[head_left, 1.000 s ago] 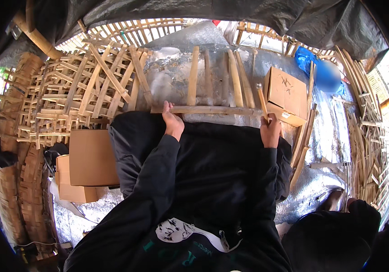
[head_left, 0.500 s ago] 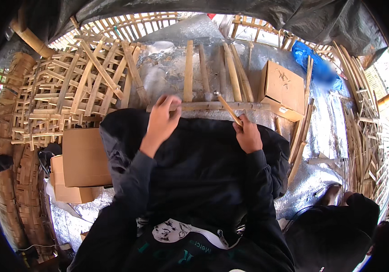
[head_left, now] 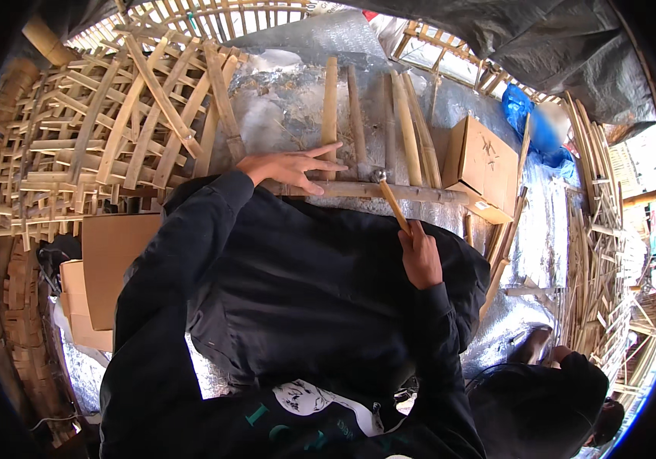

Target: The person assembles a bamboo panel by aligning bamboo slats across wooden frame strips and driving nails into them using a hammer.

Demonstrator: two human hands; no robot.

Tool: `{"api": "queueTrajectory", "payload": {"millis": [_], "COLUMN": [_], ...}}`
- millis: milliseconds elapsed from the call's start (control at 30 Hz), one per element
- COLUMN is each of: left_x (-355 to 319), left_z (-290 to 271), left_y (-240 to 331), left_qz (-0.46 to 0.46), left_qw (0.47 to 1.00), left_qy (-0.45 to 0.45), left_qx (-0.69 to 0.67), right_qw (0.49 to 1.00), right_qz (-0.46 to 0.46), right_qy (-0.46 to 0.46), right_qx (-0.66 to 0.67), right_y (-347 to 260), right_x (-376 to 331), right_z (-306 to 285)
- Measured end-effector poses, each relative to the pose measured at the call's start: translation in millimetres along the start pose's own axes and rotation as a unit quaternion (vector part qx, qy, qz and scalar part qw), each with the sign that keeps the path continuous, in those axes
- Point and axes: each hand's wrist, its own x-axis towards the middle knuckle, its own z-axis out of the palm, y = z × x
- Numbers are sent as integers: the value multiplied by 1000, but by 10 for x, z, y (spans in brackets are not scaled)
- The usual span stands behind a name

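Observation:
A long bamboo cross-piece (head_left: 389, 192) lies crosswise over several upright bamboo slats (head_left: 329, 107) on a silver sheet (head_left: 282, 115). My left hand (head_left: 286, 167) rests on the cross-piece with fingers spread, pointing right. My right hand (head_left: 420, 256) grips the wooden handle of a small hammer (head_left: 391, 200); its metal head sits at the cross-piece, just right of my left fingertips. My black-clad lap fills the middle of the view below the cross-piece.
Stacked bamboo lattice frames (head_left: 106, 138) fill the left. A cardboard box (head_left: 481, 164) stands right of the slats, flat cardboard (head_left: 106, 268) at lower left. Loose bamboo strips (head_left: 595, 252) pile at the right. Another person in black (head_left: 550, 390) sits at lower right.
My left hand opened and moved right along the cross-piece. My right hand drew in toward the middle, bringing the hammer head down to the cross-piece near my left fingers.

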Motion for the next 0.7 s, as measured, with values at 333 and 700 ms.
{"api": "queueTrajectory", "payload": {"millis": [333, 700], "left_x": [168, 283], "left_z": [-29, -158], "left_y": [-270, -382], "left_qz": [77, 101], "left_qw": [992, 992], "left_qy": [-11, -53], "left_qx": [97, 61], "right_qw": [999, 997], "right_qz": [27, -6], "right_qy": [17, -53], "right_qx": [31, -52], "right_y": [-444, -921], "right_x": [-8, 20], "right_z": [-156, -306]}}
